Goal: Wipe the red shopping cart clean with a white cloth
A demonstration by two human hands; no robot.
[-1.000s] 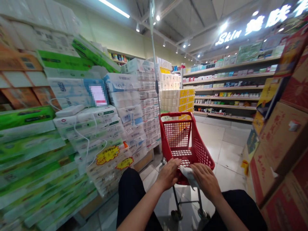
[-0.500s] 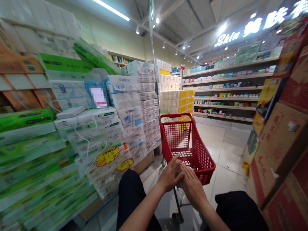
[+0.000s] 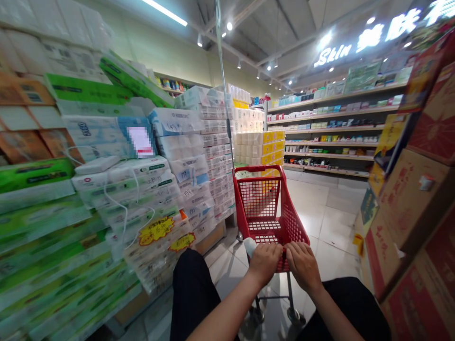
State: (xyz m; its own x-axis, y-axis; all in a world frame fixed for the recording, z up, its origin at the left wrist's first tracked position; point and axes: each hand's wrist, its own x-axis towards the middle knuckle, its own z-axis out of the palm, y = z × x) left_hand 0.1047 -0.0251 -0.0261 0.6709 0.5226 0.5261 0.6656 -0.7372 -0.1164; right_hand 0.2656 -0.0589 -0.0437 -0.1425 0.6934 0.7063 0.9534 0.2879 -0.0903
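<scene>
In front of me stands a red plastic shopping cart (image 3: 294, 222) with a lattice basket. My left hand (image 3: 265, 261) is closed, its fingers curled over the near rim of the basket. Close beside it, my right hand (image 3: 303, 265) has its fingers bent over the same rim, and a bit of red shows between the two. A white, rounded thing (image 3: 250, 246) sticks out at the left of my left hand; its kind and how it is held are hidden. The fingertips are out of sight behind the rim.
Tissue packs (image 3: 181, 156) are piled high along the left, with a white cabled device (image 3: 97, 166) and yellow price signs (image 3: 155, 230) on them. Cardboard boxes (image 3: 408, 203) are stacked at the right. Goods-filled shelves (image 3: 330, 128) stand behind. A tall metal pole (image 3: 227, 109) rises by the cart.
My hands were together, fingers stretched, in front of the basket; now they are apart and curled over its rim. The cart's near end has swung left, squarer to me.
</scene>
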